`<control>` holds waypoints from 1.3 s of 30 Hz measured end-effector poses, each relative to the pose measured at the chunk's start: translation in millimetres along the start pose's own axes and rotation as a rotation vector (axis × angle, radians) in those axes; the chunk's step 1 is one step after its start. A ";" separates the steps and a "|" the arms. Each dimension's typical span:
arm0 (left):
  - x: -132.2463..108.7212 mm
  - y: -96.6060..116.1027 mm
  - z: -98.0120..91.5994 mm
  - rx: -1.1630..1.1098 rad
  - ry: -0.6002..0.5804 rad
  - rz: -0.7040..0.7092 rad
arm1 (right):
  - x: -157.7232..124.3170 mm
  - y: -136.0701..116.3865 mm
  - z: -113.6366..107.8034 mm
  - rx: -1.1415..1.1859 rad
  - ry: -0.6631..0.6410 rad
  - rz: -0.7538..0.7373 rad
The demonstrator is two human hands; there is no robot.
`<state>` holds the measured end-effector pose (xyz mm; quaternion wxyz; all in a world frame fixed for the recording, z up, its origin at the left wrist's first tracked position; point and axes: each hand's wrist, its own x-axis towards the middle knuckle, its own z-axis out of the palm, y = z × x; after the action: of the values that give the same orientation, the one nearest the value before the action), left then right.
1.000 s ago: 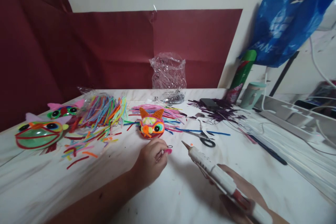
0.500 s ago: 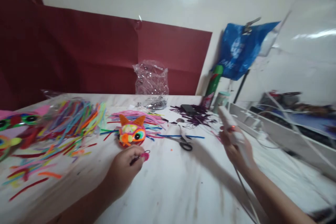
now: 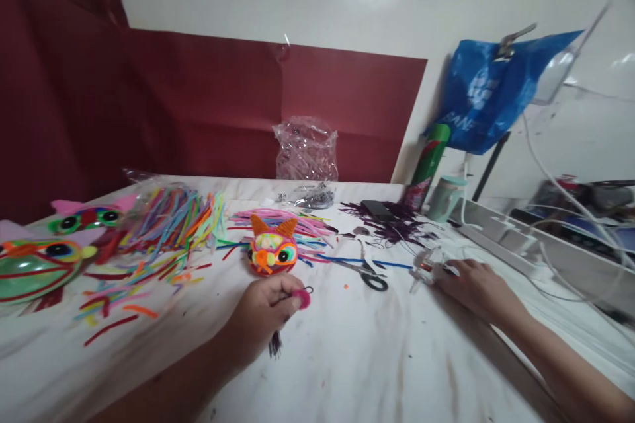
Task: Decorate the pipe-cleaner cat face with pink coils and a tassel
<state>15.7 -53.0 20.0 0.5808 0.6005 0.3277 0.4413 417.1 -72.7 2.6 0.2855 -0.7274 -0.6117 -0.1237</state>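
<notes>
My left hand (image 3: 272, 304) is closed in a pinch on a dark purple tassel (image 3: 275, 345), its strands hanging below my fingers. A fuzzy pink top (image 3: 301, 299) and a small dark wire hook (image 3: 309, 289) stick out past my thumb. Just behind it sits a round animal head (image 3: 272, 252) with orange ears and a big green-rimmed eye. My right hand (image 3: 466, 281) is low over the table at the right, fingers bent down at a crinkled, clear plastic-looking thing (image 3: 427, 263). Blur hides what exactly those fingers grip.
Black-handled scissors (image 3: 370, 277) lie between my hands. Colourful pipe cleaners (image 3: 169, 225) spread across the left, beside more decorated heads (image 3: 40, 264). Purple strands (image 3: 397, 228) with a dark phone-like slab (image 3: 378, 210), a green can (image 3: 430, 155), a jar (image 3: 446, 197) and cables stand farther right.
The white glue gun with a red light, earlier raised in my right hand, no longer shows. That hand has lowered to the clear thing. The view has turned left; my left hand keeps the tassel.
</notes>
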 end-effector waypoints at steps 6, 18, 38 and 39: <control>-4.3 8.8 4.1 -0.266 -0.063 -0.114 | -21.4 -130.0 -21.9 0.669 -0.212 -0.096; -7.7 17.4 -3.6 -0.374 -0.125 -0.051 | -54.5 -260.7 12.1 1.716 -0.503 0.137; -6.6 8.2 -0.8 -0.302 -0.186 0.028 | -56.8 -254.0 22.1 1.789 -0.556 0.243; -6.5 7.9 -0.7 -0.299 -0.182 0.028 | -57.2 -253.9 22.2 1.791 -0.560 0.250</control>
<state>11.5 -59.5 26.8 0.6848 0.5494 0.1957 0.4369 156.9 -84.5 21.4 0.5917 -0.3012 -0.4430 0.6024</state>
